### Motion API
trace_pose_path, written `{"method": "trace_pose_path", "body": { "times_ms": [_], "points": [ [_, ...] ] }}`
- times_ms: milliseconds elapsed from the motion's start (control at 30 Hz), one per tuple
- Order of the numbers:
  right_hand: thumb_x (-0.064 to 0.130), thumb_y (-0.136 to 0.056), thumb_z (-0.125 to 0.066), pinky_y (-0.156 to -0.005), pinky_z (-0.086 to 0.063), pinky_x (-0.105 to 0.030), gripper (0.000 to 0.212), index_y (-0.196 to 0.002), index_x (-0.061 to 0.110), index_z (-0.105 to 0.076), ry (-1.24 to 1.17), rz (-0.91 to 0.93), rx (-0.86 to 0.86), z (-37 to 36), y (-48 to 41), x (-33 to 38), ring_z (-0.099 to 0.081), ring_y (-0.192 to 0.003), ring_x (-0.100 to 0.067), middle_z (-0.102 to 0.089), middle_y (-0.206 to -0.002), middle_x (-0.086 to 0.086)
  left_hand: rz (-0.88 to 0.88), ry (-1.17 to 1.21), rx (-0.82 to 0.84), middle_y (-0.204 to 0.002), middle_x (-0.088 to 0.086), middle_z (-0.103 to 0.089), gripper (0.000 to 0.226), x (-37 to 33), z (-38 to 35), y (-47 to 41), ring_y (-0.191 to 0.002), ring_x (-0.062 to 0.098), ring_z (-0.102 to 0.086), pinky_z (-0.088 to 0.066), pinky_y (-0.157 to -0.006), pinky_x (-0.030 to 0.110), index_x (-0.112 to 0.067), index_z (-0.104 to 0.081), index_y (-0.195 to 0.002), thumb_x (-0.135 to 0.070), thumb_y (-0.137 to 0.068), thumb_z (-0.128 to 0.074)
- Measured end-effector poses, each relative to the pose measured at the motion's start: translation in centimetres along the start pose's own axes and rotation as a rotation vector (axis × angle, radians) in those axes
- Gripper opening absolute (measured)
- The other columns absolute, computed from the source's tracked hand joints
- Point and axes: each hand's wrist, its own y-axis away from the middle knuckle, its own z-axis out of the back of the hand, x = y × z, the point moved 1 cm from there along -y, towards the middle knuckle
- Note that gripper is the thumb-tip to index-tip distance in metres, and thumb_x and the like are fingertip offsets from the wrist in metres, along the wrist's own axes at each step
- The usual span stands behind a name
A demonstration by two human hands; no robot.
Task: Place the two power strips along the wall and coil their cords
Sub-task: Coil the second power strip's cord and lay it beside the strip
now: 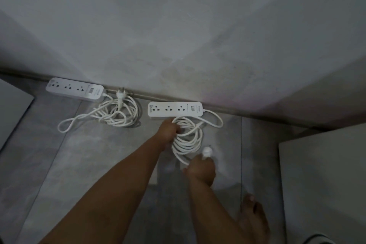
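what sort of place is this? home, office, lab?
Probably a home interior, not certain: grey tiled floor meets a plain painted wall, a bare foot stands on the tiles, and the left power strip and right power strip lie by the wall, one cord half coiled.

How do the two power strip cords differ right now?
The left cord sprawls loosely on the floor, untouched; the right cord is a neater coil gripped by the left hand. The left plug lies by the wall; the right plug is held by the right hand. Both cords are white.
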Motion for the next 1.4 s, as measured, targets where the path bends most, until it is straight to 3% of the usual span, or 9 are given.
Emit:
{"method": "trace_pose_path", "body": {
  "times_ms": [200, 333, 500, 633, 733, 900, 1000, 1167, 1400],
  "points": [
    [0.006, -0.094, -0.045, -0.06, -0.05, -0.03, 0.023, -0.099, 0.003, -0.068, -0.261, -0.1, 0.385, 0.4, -1.9, 0.9, -0.064, -0.082, -0.033, -0.067, -0.101, -0.021, 0.2, 0.234, 0.068, -0.067, 0.013, -0.06, 0.026, -1.3, 0.3, -0.2, -0.045, 0.019, -0.057, -0.051, -0.049, 0.025, -0.001, -0.064, -0.088, 0.006, -0.085, -0.039],
    [-0.008, -0.086, -0.039, -0.053, -0.05, -0.02, 0.035, -0.091, 0.013, -0.066, -0.568, -0.203, 0.632, 1.9, -3.3, 1.9, -0.063, -0.056, -0.01, -0.067, -0.064, 0.001, 0.128, 0.1, 0.088, -0.095, 0.028, -0.065, 0.03, -1.1, 0.3, 0.1, -0.077, 0.035, -0.067, -0.055, -0.08, 0.045, 0.01, -0.063, -0.109, 0.013, -0.085, -0.045],
    [0.045, -0.084, -0.062, -0.062, -0.047, -0.023, 0.029, -0.09, 0.018, -0.072, -0.475, -0.244, 0.823, 2.0, -4.4, 2.1, -0.062, -0.071, -0.013, -0.069, -0.078, 0.002, -0.231, -0.295, 0.13, -0.118, 0.018, -0.066, 0.045, -0.1, 0.2, 0.6, -0.11, 0.031, -0.063, -0.049, -0.099, 0.042, -0.001, -0.063, -0.119, 0.016, -0.078, -0.056],
    [0.049, -0.076, -0.073, -0.075, -0.057, -0.028, 0.043, -0.102, 0.015, -0.073, -0.37, -0.108, 0.766, 0.5, -4.7, 3.0, -0.072, -0.087, -0.016, -0.076, -0.097, -0.002, -0.38, -0.374, 0.129, -0.116, 0.014, -0.061, 0.038, 0.1, -0.7, 1.4, -0.106, 0.023, -0.056, -0.044, -0.093, 0.031, -0.008, -0.055, -0.109, 0.015, -0.079, -0.055],
    [0.033, -0.078, -0.076, -0.06, -0.052, -0.02, 0.029, -0.097, 0.012, -0.073, -0.284, -0.031, 0.591, 0.1, -5.4, 3.0, -0.071, -0.072, -0.01, -0.076, -0.09, -0.003, -0.321, -0.38, 0.111, -0.12, 0.021, -0.057, 0.035, 0.8, -0.9, 1.0, -0.111, 0.031, -0.056, -0.046, -0.094, 0.038, 0.0, -0.046, -0.116, 0.007, -0.084, -0.058],
    [0.016, -0.085, -0.064, -0.061, -0.056, -0.025, 0.014, -0.092, 0.008, -0.072, -0.544, -0.146, 0.661, -0.2, -5.5, 2.5, -0.071, -0.072, -0.019, -0.075, -0.085, -0.009, -0.29, -0.565, 0.082, -0.114, 0.003, -0.057, 0.045, 1.6, -0.9, 0.0, -0.105, 0.022, -0.058, -0.048, -0.092, 0.039, -0.015, -0.044, -0.118, -0.021, -0.08, -0.068],
    [0.012, -0.086, -0.058, -0.057, -0.05, -0.024, 0.009, -0.087, 0.012, -0.067, -0.624, -0.275, 0.729, -0.5, -5.2, 1.7, -0.065, -0.067, -0.015, -0.069, -0.08, -0.005, -0.476, -0.9, -0.122, -0.112, 0.001, -0.059, 0.048, 2.5, -0.5, -0.1, -0.107, 0.023, -0.053, -0.042, -0.093, 0.039, -0.021, -0.05, -0.117, -0.04, -0.076, -0.067],
    [0.0, -0.087, -0.048, -0.071, -0.048, -0.029, 0.018, -0.087, 0.005, -0.066, -0.773, -0.347, 0.787, -1.5, -4.3, 1.2, -0.065, -0.074, -0.021, -0.072, -0.068, -0.008, -0.8, -0.799, -0.305, -0.115, 0.014, -0.055, 0.055, 3.6, 0.2, 0.1, -0.106, 0.029, -0.052, -0.047, -0.091, 0.038, -0.005, -0.056, -0.112, -0.033, -0.07, -0.078],
    [0.001, -0.089, -0.046, -0.074, -0.049, -0.031, 0.02, -0.085, 0.005, -0.066, -0.832, -0.343, 0.822, -2.5, -4.4, 1.6, -0.07, -0.059, -0.018, -0.072, -0.064, -0.008, -1.284, -1.209, -0.387, -0.084, 0.009, -0.062, 0.007, 3.3, 0.2, -0.2, -0.072, 0.027, -0.057, -0.034, -0.068, 0.031, -0.014, -0.055, -0.083, -0.019, -0.078, -0.055]
  ]
}}
